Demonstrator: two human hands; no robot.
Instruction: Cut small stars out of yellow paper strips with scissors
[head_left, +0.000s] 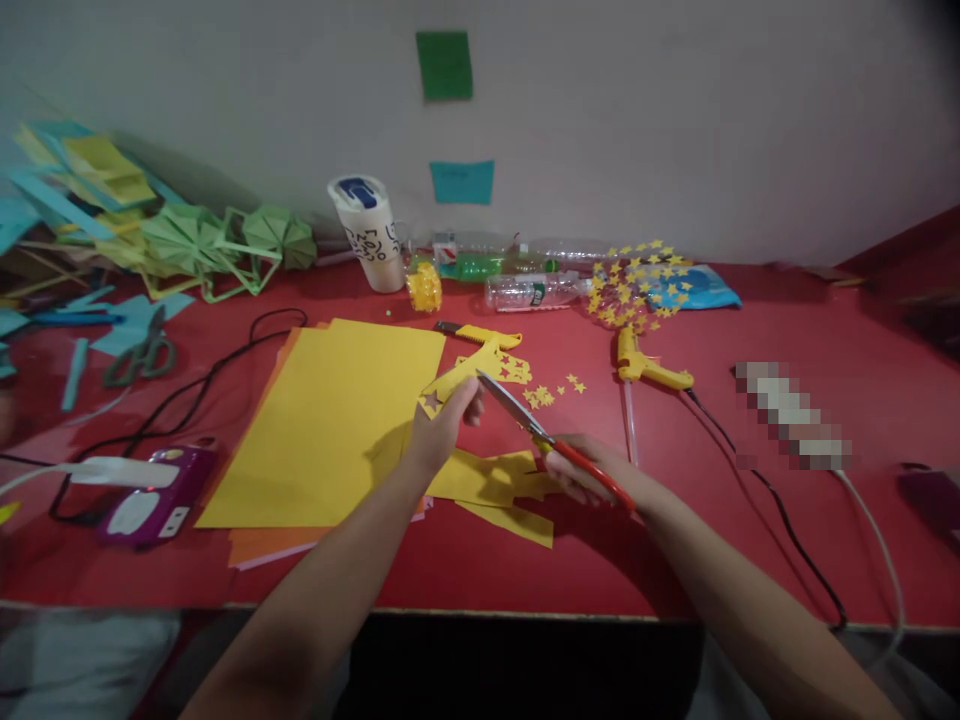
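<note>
My left hand [442,425] pinches a strip of yellow paper [480,368] with star-shaped holes cut out of it, held just above the red table [675,540]. My right hand [589,472] grips red-handled scissors [547,440], their blades pointing up-left and meeting the strip near my left fingers. Small yellow cut-out stars [553,392] lie scattered just beyond the scissors. A large yellow sheet [337,420] lies flat under my left forearm, with yellow offcuts [502,500] below the hands.
A yellow glue gun [649,368] with black cable lies to the right. A pile of yellow stars [637,285], plastic bottles [532,290] and a white cup [371,232] stand at the back. Green paper models [225,240], grey scissors [142,355] and a purple device [154,495] are at the left.
</note>
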